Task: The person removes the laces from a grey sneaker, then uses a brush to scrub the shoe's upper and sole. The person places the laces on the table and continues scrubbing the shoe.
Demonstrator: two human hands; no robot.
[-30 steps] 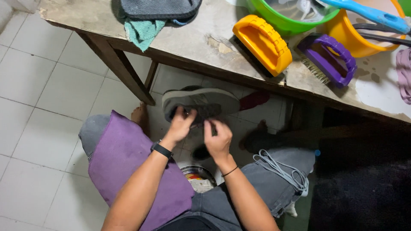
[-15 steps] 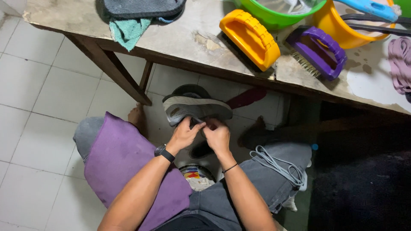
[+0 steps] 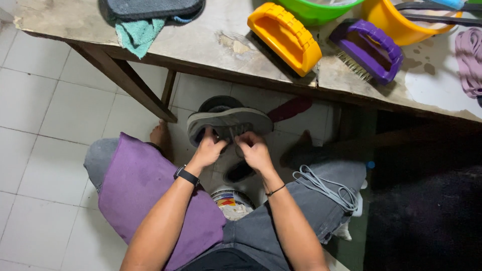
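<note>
A grey shoe (image 3: 228,120) with a pale sole is held between my knees, below the table edge. My left hand (image 3: 207,149) grips its near side, a black watch on the wrist. My right hand (image 3: 253,149) pinches at the lace area on top of the shoe, a thin band on its wrist. A loose grey shoelace (image 3: 326,186) lies coiled on my right thigh. A purple cloth (image 3: 145,195) covers my left thigh.
On the worn table (image 3: 201,45) stand a yellow scrub brush (image 3: 283,35), a purple scrub brush (image 3: 366,50), a green basin (image 3: 316,10), a yellow bowl (image 3: 406,20), a teal rag (image 3: 138,34) and a dark mat (image 3: 150,7). A small container (image 3: 231,200) sits on the white tiles between my legs.
Both hands have closed together over the shoe's lace area; a second ago the shoe's sole faced up with the hands apart. The view has shifted slightly down.
</note>
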